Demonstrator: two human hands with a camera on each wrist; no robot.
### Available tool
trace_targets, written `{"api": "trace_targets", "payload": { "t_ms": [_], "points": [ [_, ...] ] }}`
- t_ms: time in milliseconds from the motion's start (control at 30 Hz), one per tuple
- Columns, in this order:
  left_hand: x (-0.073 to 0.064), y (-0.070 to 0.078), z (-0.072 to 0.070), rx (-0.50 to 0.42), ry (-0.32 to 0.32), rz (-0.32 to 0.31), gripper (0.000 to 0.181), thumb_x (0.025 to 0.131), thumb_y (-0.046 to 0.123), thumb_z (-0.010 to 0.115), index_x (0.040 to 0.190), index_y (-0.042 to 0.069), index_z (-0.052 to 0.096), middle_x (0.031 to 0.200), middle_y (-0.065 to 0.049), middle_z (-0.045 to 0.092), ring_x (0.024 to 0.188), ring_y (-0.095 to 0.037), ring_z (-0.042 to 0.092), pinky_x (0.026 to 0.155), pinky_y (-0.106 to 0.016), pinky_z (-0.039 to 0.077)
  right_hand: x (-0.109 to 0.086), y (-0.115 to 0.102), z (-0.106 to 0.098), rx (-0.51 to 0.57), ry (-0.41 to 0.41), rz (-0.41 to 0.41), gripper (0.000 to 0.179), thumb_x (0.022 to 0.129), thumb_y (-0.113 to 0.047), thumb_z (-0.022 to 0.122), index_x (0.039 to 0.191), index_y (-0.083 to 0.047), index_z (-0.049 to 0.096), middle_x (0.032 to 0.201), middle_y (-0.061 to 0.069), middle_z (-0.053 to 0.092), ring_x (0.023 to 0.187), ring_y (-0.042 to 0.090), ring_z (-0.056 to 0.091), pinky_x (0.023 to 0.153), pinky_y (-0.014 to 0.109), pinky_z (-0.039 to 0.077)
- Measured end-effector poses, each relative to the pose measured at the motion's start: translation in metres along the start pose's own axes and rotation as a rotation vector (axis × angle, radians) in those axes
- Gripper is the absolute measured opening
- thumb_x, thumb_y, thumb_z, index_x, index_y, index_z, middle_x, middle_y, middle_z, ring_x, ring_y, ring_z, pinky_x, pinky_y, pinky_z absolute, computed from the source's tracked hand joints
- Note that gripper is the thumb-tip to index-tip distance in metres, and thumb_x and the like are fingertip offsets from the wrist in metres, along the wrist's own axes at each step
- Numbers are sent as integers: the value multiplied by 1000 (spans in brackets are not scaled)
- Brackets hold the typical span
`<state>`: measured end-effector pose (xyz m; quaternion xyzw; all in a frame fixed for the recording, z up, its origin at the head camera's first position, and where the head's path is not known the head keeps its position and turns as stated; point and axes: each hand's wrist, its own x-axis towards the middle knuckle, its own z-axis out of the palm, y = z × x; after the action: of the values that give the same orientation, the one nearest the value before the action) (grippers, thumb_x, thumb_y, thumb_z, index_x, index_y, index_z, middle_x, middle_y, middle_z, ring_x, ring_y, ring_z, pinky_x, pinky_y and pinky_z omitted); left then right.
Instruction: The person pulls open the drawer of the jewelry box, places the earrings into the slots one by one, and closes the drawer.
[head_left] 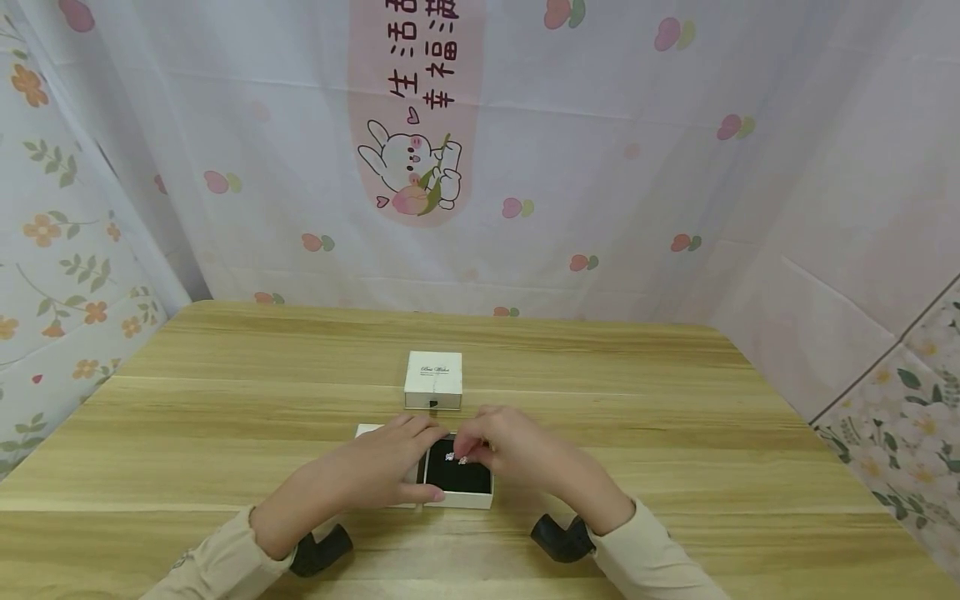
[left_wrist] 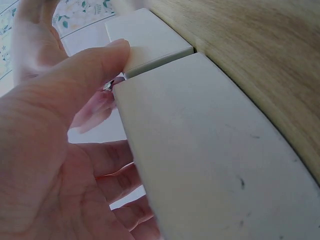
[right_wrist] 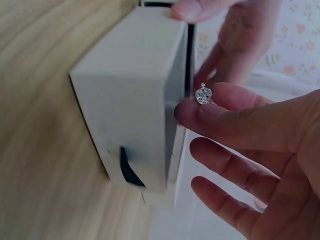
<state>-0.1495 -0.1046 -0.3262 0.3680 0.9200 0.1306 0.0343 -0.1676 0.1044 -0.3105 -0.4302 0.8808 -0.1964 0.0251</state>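
Note:
A white drawer-style jewelry box (head_left: 468, 500) lies on the table, its drawer pulled out to the right of the sleeve (left_wrist: 210, 135) and lined in black. My left hand (head_left: 367, 471) spans the box and grips it, thumb on the near rim and fingers towards the far side. Between the thumb and index finger of my right hand (head_left: 517, 446) I pinch a small sparkling silver earring (right_wrist: 203, 94), just above the drawer. Another sparkling piece (head_left: 450, 456) shows against the black lining. A black ribbon tab (right_wrist: 130, 167) sticks out of the drawer's end.
Behind the open box stands a second white box (head_left: 433, 375) with printed lettering and a black tab. Both rest on a wood-grain table (head_left: 637, 400). Patterned curtains (head_left: 570, 167) hang behind and at the sides. A black wrist mount (head_left: 562, 537) sits under each wrist.

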Motion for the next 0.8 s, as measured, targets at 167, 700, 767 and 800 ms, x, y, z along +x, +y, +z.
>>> {"api": "trace_targets", "payload": {
  "t_ms": [167, 700, 767, 800],
  "points": [
    [0, -1, 0, 2, -8, 9, 65, 86, 47, 61, 131, 2, 48, 129, -8, 49, 124, -27, 43, 101, -42, 40, 2, -4, 6, -17, -32, -32, 16, 84, 3, 63, 88, -9, 73, 86, -3, 68, 82, 5, 56, 72, 11, 47],
    [-1, 0, 0, 18, 2, 29, 62, 86, 49, 59, 125, 1, 52, 124, -6, 50, 121, -25, 44, 101, -39, 41, 5, -3, 16, -28, -24, -92, 20, 84, 5, 61, 84, -14, 53, 76, -4, 52, 71, 4, 44, 64, 11, 40],
    [-1, -1, 1, 20, 2, 26, 62, 86, 49, 59, 125, 1, 51, 125, -6, 50, 122, -24, 44, 101, -39, 41, 5, -3, 17, -36, -31, -87, 21, 84, 5, 61, 84, -14, 52, 76, -5, 51, 71, 4, 44, 64, 11, 40],
    [-1, -1, 1, 22, 3, 28, 62, 86, 48, 59, 125, 1, 52, 124, -6, 50, 121, -24, 44, 101, -39, 41, 5, -3, 17, -41, -34, -87, 21, 84, 5, 61, 84, -14, 52, 76, -5, 51, 71, 4, 44, 64, 11, 40]
  ]
}}
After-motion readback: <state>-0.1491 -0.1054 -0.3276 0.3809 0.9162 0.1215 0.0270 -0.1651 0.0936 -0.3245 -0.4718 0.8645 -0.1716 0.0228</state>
